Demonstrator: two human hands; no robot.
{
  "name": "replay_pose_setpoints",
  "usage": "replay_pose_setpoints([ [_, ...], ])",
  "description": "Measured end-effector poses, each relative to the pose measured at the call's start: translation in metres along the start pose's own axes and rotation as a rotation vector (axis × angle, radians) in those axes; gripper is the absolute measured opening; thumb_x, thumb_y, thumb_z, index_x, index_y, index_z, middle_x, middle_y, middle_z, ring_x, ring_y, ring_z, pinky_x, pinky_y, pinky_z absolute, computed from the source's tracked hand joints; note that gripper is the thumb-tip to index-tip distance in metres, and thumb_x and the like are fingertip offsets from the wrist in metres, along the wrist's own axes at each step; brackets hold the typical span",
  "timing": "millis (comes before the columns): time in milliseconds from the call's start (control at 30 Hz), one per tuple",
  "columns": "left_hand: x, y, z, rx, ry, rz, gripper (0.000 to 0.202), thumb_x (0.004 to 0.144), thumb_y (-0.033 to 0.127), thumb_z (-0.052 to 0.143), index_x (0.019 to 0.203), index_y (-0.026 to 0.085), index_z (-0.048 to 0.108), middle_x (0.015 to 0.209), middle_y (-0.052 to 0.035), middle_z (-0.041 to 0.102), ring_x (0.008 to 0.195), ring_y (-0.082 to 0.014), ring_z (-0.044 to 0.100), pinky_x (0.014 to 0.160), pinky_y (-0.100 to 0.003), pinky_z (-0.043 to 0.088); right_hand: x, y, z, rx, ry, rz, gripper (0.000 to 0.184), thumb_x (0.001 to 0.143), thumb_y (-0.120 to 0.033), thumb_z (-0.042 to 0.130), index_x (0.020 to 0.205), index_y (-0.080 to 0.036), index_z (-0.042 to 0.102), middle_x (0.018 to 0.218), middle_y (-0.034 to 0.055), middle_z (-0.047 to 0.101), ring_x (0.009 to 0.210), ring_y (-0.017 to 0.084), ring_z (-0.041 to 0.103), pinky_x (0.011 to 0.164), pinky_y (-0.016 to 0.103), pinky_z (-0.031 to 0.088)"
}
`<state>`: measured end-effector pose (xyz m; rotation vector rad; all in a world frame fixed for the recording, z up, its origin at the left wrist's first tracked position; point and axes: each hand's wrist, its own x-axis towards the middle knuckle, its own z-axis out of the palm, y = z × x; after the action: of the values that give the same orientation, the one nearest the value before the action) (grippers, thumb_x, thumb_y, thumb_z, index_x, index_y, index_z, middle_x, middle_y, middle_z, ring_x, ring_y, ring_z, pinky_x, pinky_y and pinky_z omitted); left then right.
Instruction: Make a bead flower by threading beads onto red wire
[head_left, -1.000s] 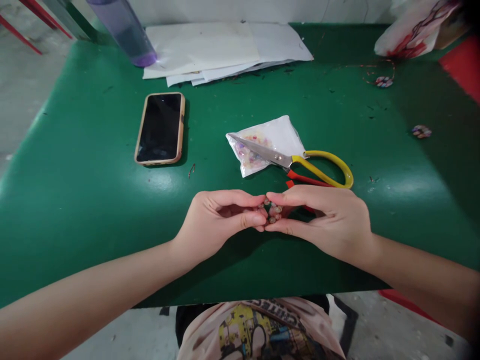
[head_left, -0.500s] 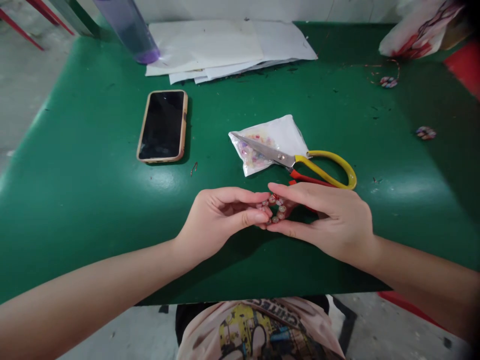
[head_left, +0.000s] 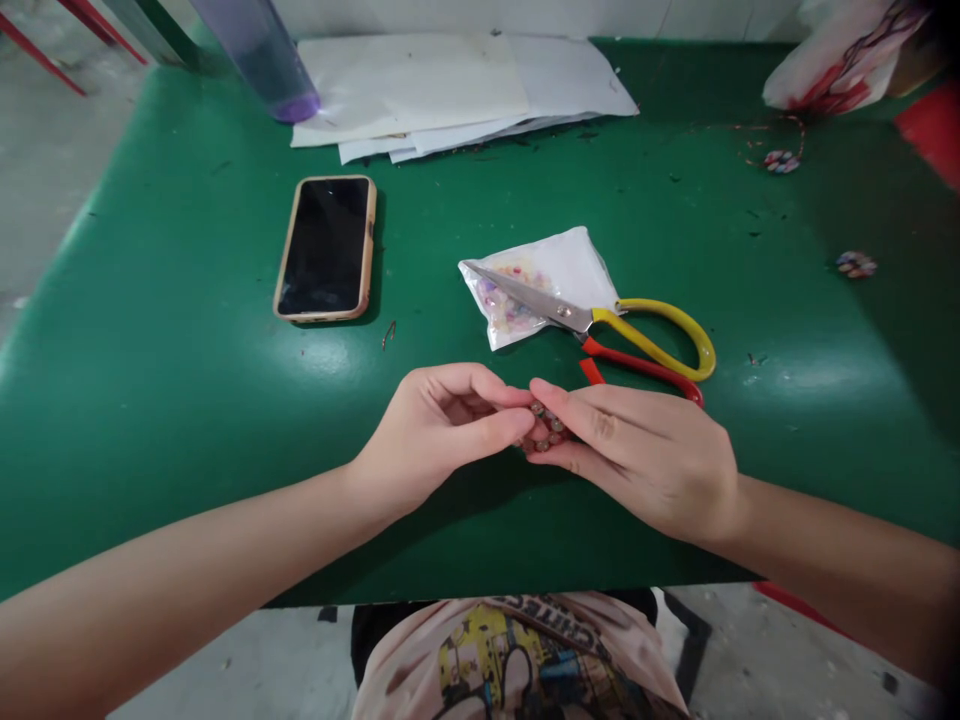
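Note:
Between my fingertips, just above the green table (head_left: 187, 420), is a small ring of beads (head_left: 553, 427) in pale and reddish tones. My left hand (head_left: 442, 425) pinches its left side between thumb and fingers. From the right, my right hand (head_left: 637, 450) closes its thumb and fingers on the same bead ring, covering part of it. Beyond my right hand lie scissors (head_left: 574, 318) with one yellow and one red handle. Their blades rest across a small clear-and-white packet (head_left: 581, 265) of colourful beads.
A phone (head_left: 328, 248) lies to the left, near a bit of wire (head_left: 388, 334). White papers (head_left: 450, 90) and a purple bottle (head_left: 259, 60) stand at the back. Two beaded pieces, one wired (head_left: 781, 161) and one loose (head_left: 856, 264), lie right, below a plastic bag (head_left: 832, 60).
My right hand has shifted and its fingers have closed further over the bead ring, which now shows less of its open middle. More of the red scissor handle is visible.

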<state>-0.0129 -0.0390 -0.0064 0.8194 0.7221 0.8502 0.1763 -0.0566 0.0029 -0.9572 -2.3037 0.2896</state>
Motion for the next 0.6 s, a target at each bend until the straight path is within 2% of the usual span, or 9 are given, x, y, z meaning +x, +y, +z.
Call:
replay_pose_setpoints([
  [100,0.0005,0.0001,0.0001,-0.024,-0.019,-0.007,0.01,0.075,0.008,0.068,0.072,0.017,0.066,0.07,0.0027,0.073,0.064,-0.0067,0.068,0.063,-0.014,0.056,-0.0003,-0.0018,0.0018,-0.007,0.004,-0.018,0.045,0.085,-0.017,0.058,0.128,-0.022,0.048,0.087,-0.0001,0.072,0.076,0.011,0.067,0.068,0.019,0.056],
  [233,-0.0004,-0.0007,0.0021,-0.006,0.022,0.001,0.008,0.074,0.009,0.069,0.071,0.015,0.064,0.068,0.0019,0.072,0.064,-0.0084,0.068,0.062,-0.015,0.056,0.0004,-0.0029,0.0019,-0.001,0.01,-0.003,0.044,0.084,-0.017,0.059,0.127,-0.02,0.049,0.088,0.0007,0.072,0.075,0.01,0.067,0.069,0.019,0.056],
  [433,-0.0012,-0.0031,0.0026,-0.019,0.038,0.033,0.009,0.077,0.012,0.067,0.083,0.015,0.062,0.07,0.0011,0.072,0.067,-0.0094,0.069,0.065,-0.017,0.056,0.0002,-0.0023,0.008,0.022,0.06,-0.001,0.049,0.084,-0.012,0.058,0.13,-0.019,0.045,0.089,0.0008,0.071,0.078,0.009,0.066,0.071,0.018,0.056],
  [500,-0.0011,-0.0036,0.002,-0.016,0.045,0.046,0.007,0.077,0.012,0.067,0.077,0.015,0.061,0.07,0.0017,0.072,0.068,-0.0096,0.069,0.066,-0.017,0.056,-0.0001,-0.0038,0.0089,0.091,0.069,0.046,0.049,0.083,-0.011,0.059,0.13,-0.021,0.046,0.091,0.0003,0.07,0.079,0.009,0.065,0.074,0.018,0.055],
  [600,-0.001,-0.0039,0.0015,-0.022,0.035,0.064,0.009,0.077,0.011,0.067,0.072,0.015,0.06,0.069,0.0026,0.071,0.067,-0.0086,0.068,0.064,-0.016,0.056,0.0001,-0.0066,0.0066,0.225,0.045,0.19,0.045,0.081,-0.017,0.063,0.124,-0.024,0.052,0.087,-0.0009,0.071,0.075,0.01,0.065,0.071,0.02,0.056],
])
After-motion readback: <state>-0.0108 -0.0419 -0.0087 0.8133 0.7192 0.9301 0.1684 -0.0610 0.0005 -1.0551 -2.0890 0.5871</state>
